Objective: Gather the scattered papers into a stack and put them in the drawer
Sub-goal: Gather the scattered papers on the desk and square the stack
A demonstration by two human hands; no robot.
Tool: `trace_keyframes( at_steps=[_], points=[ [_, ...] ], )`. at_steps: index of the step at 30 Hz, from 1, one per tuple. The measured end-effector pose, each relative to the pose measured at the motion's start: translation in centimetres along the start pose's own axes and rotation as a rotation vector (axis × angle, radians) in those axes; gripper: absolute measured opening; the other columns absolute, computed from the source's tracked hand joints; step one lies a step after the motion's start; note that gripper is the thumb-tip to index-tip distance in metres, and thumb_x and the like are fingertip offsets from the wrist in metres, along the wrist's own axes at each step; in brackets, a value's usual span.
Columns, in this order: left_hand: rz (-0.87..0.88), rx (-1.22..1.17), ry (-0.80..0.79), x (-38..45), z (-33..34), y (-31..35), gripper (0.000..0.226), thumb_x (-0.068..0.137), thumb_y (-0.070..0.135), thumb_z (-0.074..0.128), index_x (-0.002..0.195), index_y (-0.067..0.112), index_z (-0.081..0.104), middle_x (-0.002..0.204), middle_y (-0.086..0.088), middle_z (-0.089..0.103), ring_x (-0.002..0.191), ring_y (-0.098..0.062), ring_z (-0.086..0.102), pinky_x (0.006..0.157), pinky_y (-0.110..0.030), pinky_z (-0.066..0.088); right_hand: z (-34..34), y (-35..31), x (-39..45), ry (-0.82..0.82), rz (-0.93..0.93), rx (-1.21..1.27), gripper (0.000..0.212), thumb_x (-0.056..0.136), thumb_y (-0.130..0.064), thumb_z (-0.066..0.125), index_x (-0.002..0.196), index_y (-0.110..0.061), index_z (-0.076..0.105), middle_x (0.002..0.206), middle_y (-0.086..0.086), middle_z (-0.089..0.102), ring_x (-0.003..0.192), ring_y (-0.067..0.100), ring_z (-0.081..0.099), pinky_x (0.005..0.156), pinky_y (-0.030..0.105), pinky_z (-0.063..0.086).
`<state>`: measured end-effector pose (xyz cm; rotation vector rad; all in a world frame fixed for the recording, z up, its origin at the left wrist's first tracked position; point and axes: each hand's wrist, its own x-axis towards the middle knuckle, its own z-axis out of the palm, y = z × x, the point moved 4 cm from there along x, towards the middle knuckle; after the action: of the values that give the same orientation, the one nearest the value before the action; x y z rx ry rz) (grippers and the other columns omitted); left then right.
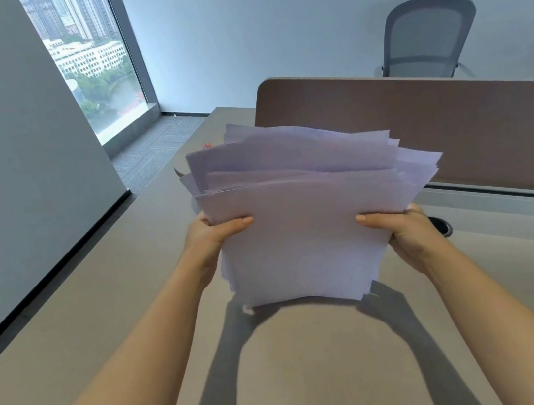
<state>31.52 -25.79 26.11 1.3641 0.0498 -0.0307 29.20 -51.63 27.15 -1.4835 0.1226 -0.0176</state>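
A loose stack of white papers (pixel 302 217) stands nearly upright in the middle of the view, its bottom edge at or just above the beige desk (pixel 104 330). The sheets are uneven, with corners fanning out at the top and right. My left hand (pixel 215 236) grips the stack's left edge, thumb across the front sheet. My right hand (pixel 405 233) grips the right edge the same way. No drawer is in view.
A brown divider panel (pixel 421 130) runs along the desk's far side. A grey mesh office chair (pixel 425 40) stands behind it. A dark cable grommet (pixel 442 226) sits by my right hand. A wall and a tall window (pixel 91 55) are on the left.
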Motion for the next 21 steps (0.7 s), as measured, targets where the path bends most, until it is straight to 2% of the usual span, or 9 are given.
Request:
trace_keyframes(
  at_steps=[2,5,7,9,12,16,19,21],
  points=[
    [0.012,0.017,-0.018,0.1,-0.4,0.6,0.048,0.041,0.011,0.078,0.087,0.017,0.065,0.069,0.010,0.075,0.066,-0.002,0.070,0.058,-0.013,0.053,-0.4,-0.4,-0.1,-0.055,-0.017,-0.055,0.029,0.061,0.003,0.071,0.078,-0.019,0.064,0.067,-0.011,0.072,0.071,0.011,0.064,0.067,0.024,0.050],
    [0.042,0.073,-0.047,0.2,0.0,1.1,0.058,0.036,0.028,0.075,0.093,0.020,0.065,0.089,0.002,0.071,0.083,-0.013,0.067,0.069,-0.022,0.053,0.0,-1.0,0.0,-0.101,-0.042,-0.082,0.029,0.070,0.008,0.065,0.080,-0.019,0.064,0.075,-0.003,0.068,0.072,0.012,0.063,0.068,0.026,0.048],
    [0.050,0.071,-0.079,0.2,0.9,1.6,0.050,0.040,0.023,0.077,0.089,0.021,0.066,0.085,0.004,0.071,0.078,-0.010,0.068,0.064,-0.020,0.055,0.7,-1.3,0.3,-0.110,-0.056,-0.073,0.030,0.071,0.009,0.065,0.081,-0.020,0.065,0.072,-0.007,0.069,0.066,0.006,0.066,0.068,0.025,0.050],
    [0.066,0.073,-0.088,0.3,1.5,2.1,0.038,0.055,0.009,0.078,0.087,0.022,0.064,0.084,0.004,0.069,0.074,-0.009,0.068,0.058,-0.015,0.055,1.1,-1.6,0.6,-0.108,-0.065,-0.057,0.032,0.065,0.004,0.072,0.084,-0.021,0.064,0.074,-0.008,0.070,0.064,0.004,0.067,0.066,0.023,0.053],
    [0.066,0.087,-0.046,0.8,0.9,2.2,0.028,0.076,-0.003,0.064,0.089,0.022,0.061,0.088,0.003,0.066,0.075,-0.007,0.065,0.054,-0.010,0.052,0.9,-1.8,0.8,-0.093,-0.076,-0.053,0.032,0.067,0.001,0.071,0.086,-0.023,0.063,0.082,-0.005,0.068,0.071,0.010,0.067,0.067,0.024,0.052],
    [-0.026,0.090,-0.035,1.0,0.0,-0.4,0.030,0.076,-0.009,0.060,0.089,0.018,0.061,0.072,0.010,0.073,0.062,0.000,0.069,0.050,-0.008,0.050,0.6,-0.2,0.7,-0.065,-0.018,-0.054,0.028,0.075,0.008,0.063,0.083,-0.019,0.062,0.084,0.000,0.066,0.078,0.017,0.062,0.070,0.027,0.049],
    [-0.098,0.058,-0.031,0.9,-0.1,-3.4,0.034,0.076,-0.010,0.061,0.102,0.011,0.058,0.082,0.003,0.068,0.074,-0.011,0.064,0.050,-0.009,0.050,0.4,2.4,0.8,-0.013,0.050,-0.031,0.026,0.073,0.010,0.064,0.076,-0.016,0.065,0.071,-0.005,0.069,0.074,0.016,0.062,0.066,0.026,0.048],
    [-0.123,0.027,-0.033,1.1,-0.1,-5.1,0.042,0.066,-0.007,0.070,0.103,0.011,0.059,0.080,0.006,0.072,0.072,-0.011,0.067,0.053,-0.011,0.053,0.3,4.1,1.1,0.035,0.085,-0.015,0.025,0.071,0.011,0.065,0.071,-0.014,0.066,0.062,-0.007,0.070,0.073,0.018,0.061,0.068,0.029,0.047]
  ],
)
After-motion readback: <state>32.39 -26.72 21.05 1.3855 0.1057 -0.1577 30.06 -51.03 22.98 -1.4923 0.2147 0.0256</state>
